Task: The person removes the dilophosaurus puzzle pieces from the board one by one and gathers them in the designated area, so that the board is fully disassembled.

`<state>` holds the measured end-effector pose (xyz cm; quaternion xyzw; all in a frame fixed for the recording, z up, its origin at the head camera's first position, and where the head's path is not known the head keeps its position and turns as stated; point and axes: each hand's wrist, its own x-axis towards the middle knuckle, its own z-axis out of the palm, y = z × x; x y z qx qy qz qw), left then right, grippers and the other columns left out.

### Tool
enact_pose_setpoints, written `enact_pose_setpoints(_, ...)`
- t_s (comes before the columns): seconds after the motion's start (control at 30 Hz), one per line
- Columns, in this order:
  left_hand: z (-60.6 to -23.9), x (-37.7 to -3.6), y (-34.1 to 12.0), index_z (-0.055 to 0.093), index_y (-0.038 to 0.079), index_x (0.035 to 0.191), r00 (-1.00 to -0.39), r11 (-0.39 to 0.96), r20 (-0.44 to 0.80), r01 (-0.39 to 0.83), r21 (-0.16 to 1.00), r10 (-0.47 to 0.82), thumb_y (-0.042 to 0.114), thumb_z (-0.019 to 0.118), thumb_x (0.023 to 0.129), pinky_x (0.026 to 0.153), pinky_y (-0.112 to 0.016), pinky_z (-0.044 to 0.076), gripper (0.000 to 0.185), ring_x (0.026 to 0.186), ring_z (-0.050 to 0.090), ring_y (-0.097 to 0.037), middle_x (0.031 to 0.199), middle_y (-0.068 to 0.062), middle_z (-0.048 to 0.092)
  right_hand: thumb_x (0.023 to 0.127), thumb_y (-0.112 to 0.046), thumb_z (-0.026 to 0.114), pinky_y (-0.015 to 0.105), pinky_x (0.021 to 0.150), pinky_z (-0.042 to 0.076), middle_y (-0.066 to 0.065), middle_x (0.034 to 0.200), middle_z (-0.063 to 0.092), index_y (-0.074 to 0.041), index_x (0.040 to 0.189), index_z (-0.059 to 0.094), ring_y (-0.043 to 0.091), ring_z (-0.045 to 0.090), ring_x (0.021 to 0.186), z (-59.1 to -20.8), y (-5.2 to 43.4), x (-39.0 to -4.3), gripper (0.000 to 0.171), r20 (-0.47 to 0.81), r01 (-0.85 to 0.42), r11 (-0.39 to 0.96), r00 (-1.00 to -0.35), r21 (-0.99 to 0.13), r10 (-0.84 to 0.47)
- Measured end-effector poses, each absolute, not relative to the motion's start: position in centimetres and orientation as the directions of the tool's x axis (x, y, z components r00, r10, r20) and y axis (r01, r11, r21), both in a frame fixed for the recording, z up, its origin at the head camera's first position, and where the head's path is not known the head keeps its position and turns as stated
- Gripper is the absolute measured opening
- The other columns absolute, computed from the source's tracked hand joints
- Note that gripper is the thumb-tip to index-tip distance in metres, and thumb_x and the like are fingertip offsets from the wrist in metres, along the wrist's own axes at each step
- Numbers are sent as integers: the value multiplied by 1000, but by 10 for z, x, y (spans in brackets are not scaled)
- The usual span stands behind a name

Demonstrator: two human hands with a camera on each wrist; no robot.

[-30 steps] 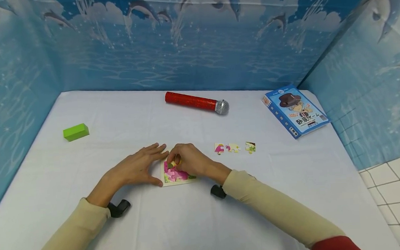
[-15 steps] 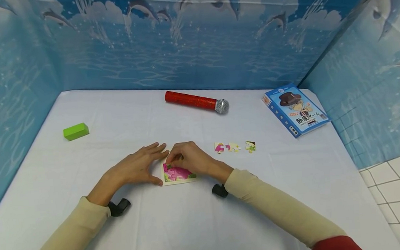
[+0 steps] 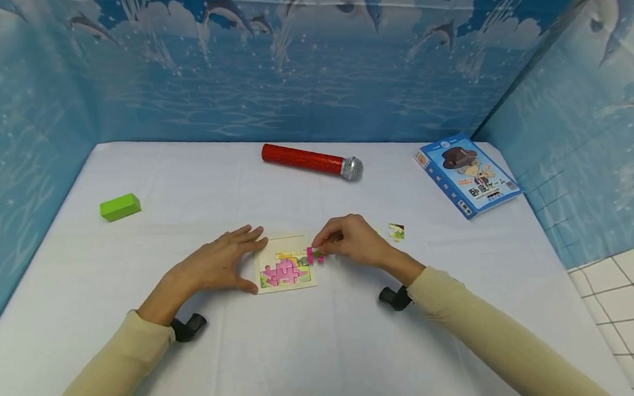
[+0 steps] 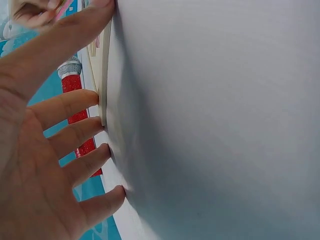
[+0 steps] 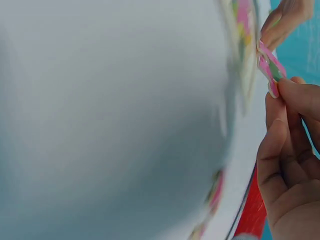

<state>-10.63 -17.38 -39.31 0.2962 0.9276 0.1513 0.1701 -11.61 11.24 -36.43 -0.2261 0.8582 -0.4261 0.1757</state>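
A pale wooden jigsaw tray (image 3: 268,250) lies on the white table, with several joined puzzle pieces (image 3: 286,274) showing a pink figure in its lower part. My left hand (image 3: 217,261) rests at the tray's left side, fingers spread, with thumb and fingertips along the edge. Just over the tray's right edge, my right hand (image 3: 355,241) pinches a pink and green puzzle piece (image 5: 270,67) between thumb and fingers. Another loose puzzle piece (image 3: 397,232) lies right of this hand; the loose pieces nearer to it are mostly hidden behind it in the head view.
A red microphone (image 3: 304,159) with a silver head lies toward the back. At the left is a green block (image 3: 120,207). A blue game box (image 3: 468,175) lies at the back right. Dolphin-print cloth (image 3: 299,84) walls off the table's back and sides.
My right hand has lifted the pink and green piece from the tray's left part and moved right with it, uncovering the joined pieces. The left hand has stayed in place.
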Motion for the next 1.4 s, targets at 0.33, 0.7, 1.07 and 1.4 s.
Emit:
enact_pose_setpoints(0.33,-392,-106,-172,38,20,138,-781,799,-244,471,375,575,53,77,58,101,-56,30,95,139,15,-24,149,1,25,79,-12,68,26,69,49,-6,86,67,-17,86,71,12,58,75,-390,162,-118,10,-193,-160,696,-896,-700,-401)
enact_pose_setpoints(0.7,-391,-106,-171,38,20,138,-779,798,-249,468,380,576,53,77,59,101,-57,29,95,139,15,-24,149,1,24,77,-8,68,30,70,44,-5,81,65,-18,83,72,11,56,70,-394,168,-115,12,-188,-138,742,-922,-656,-338)
enact_pose_setpoints(1.07,-392,-105,-173,39,19,138,-779,793,-236,476,380,581,53,78,58,102,-55,29,94,138,16,-24,148,0,26,79,-7,66,24,59,48,-4,77,64,-14,82,70,10,55,66,-388,154,-114,9,-111,-245,735,-910,-632,-399)
enact_pose_setpoints(1.4,-391,-108,-171,40,19,137,-771,787,-244,477,391,589,56,74,61,102,-54,30,91,138,16,-25,148,0,27,79,-12,68,26,74,48,-3,97,66,-14,103,68,12,57,89,-383,98,-118,24,-98,-361,665,-831,-654,-548)
